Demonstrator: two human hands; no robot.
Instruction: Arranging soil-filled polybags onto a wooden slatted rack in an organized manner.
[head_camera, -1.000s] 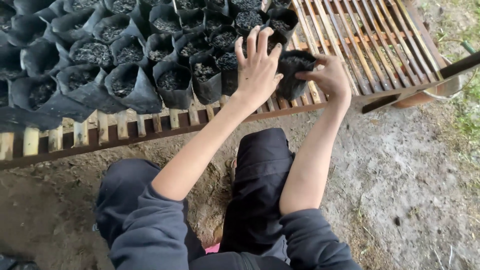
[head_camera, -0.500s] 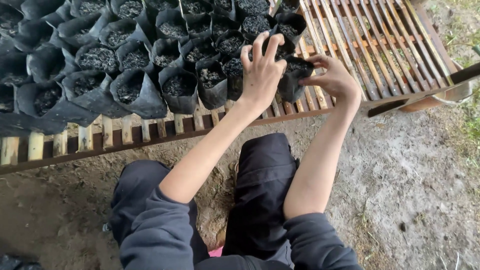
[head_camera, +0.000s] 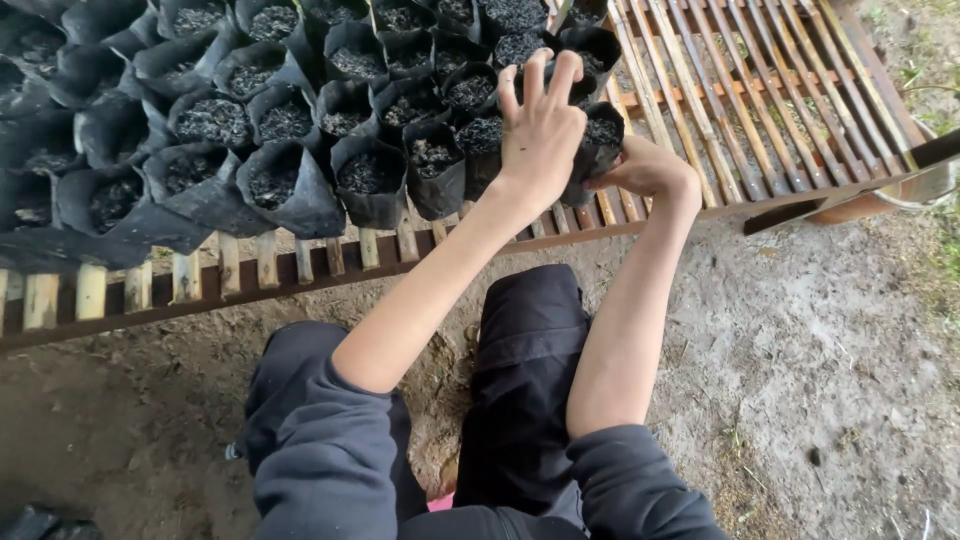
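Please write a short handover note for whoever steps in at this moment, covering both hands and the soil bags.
Left hand: fingers spread, pressed against the near side of the black soil-filled bag.
Right hand: grips the same bag from its right side.
The bag stands at the right end of the rows of filled bags on the slatted wooden rack.
Done: many bags packed in rows on the left part of the rack.
Left: this bag is not yet released; the rack's right part is bare slats.
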